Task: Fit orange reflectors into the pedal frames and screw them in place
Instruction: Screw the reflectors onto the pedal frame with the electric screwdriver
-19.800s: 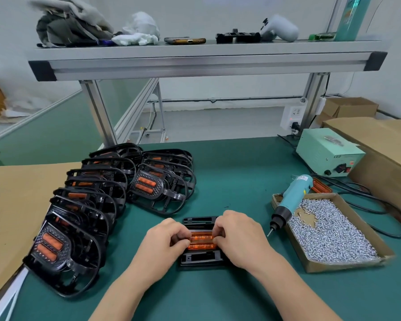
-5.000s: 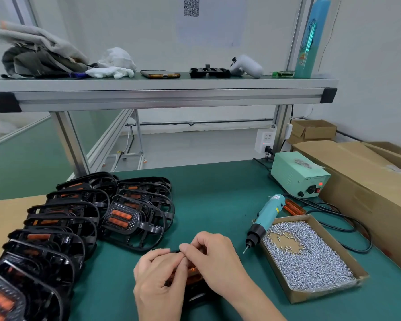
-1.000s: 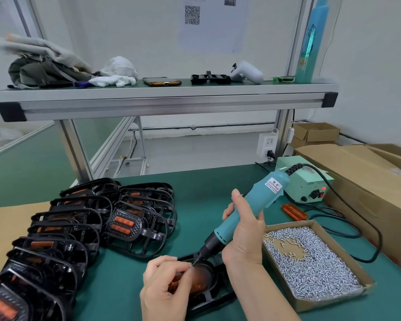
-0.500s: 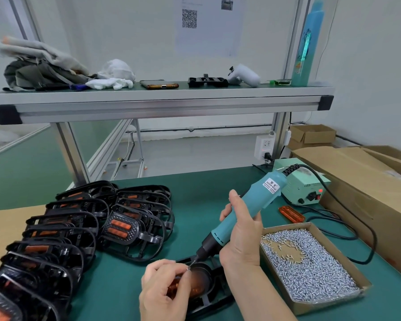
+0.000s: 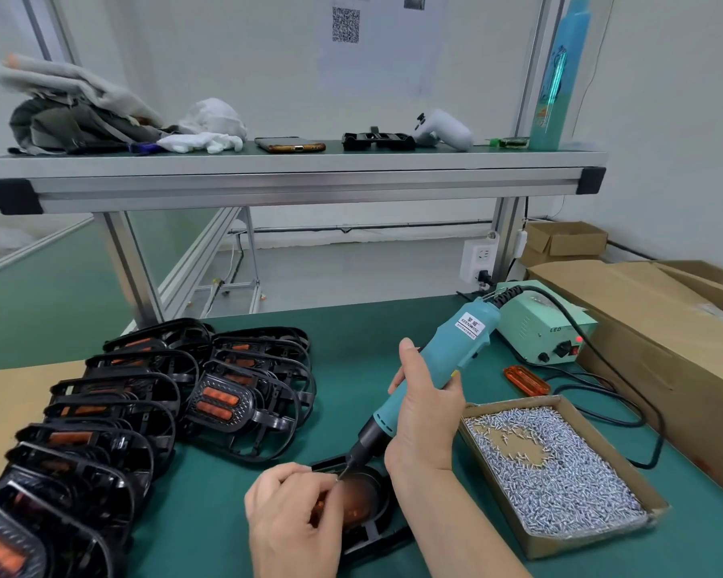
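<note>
A black pedal frame [image 5: 378, 517] with an orange reflector [image 5: 357, 500] in it lies on the green mat near the front edge. My left hand [image 5: 295, 519] covers its left part, fingers curled and pinched at the screwdriver's tip; a screw there is too small to see. My right hand [image 5: 424, 415] grips the teal electric screwdriver [image 5: 433, 375], tilted with its bit down on the frame. A spare orange reflector [image 5: 526, 380] lies beside the screw box.
Several finished pedals [image 5: 151, 406] are stacked at the left. A cardboard box of screws [image 5: 556, 465] sits to the right, with the screwdriver's power supply [image 5: 543, 335] and its cable behind it. Large cardboard boxes [image 5: 664, 340] line the right edge. A metal shelf [image 5: 297, 177] spans overhead.
Over the last second the hands and screwdriver have hardly moved; the bit stays at the frame by my left fingertips. Five seconds ago the screwdriver lay by the screw box.
</note>
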Motion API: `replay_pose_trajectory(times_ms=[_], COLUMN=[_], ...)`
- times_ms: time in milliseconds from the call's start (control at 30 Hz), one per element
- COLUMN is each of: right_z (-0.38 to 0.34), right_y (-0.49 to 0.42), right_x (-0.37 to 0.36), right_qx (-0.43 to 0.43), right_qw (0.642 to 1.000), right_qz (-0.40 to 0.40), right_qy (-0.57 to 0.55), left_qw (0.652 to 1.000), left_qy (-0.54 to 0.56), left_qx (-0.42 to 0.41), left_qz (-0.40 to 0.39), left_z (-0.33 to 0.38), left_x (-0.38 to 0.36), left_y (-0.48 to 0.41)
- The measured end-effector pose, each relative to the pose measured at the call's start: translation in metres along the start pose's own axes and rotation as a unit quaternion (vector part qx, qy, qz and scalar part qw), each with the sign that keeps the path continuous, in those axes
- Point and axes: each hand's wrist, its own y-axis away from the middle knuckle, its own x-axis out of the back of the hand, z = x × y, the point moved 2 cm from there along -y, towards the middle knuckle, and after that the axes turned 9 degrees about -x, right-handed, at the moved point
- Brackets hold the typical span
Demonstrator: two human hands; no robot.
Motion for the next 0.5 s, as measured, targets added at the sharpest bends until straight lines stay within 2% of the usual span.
replay_pose_trajectory(times_ms=[200,367,500], right_z=[-0.0022,-0.0016,-0.0007], right_y=[0.0009,-0.0047,-0.0076], right_x=[-0.004,-0.0026,-0.0009], right_qx=[0.007,-0.033,-0.064], right_qw=[0.999,0.999,0.997], right_qz=[-0.031,-0.032,-0.041], right_qy=[0.004,-0.008,-0.024], left_qw=[1.0,0.998,1.0], left_qy=[0.01,0.049,0.027], left_qx=[0.012,0.032,-0.012], left_qz=[0.003,-0.018,-0.006], left_z=[0.0033,0.0029,0.0035], left_x=[-0.0014,-0.0007,-0.0012], left_y=[-0.0016,0.0004,-0.002])
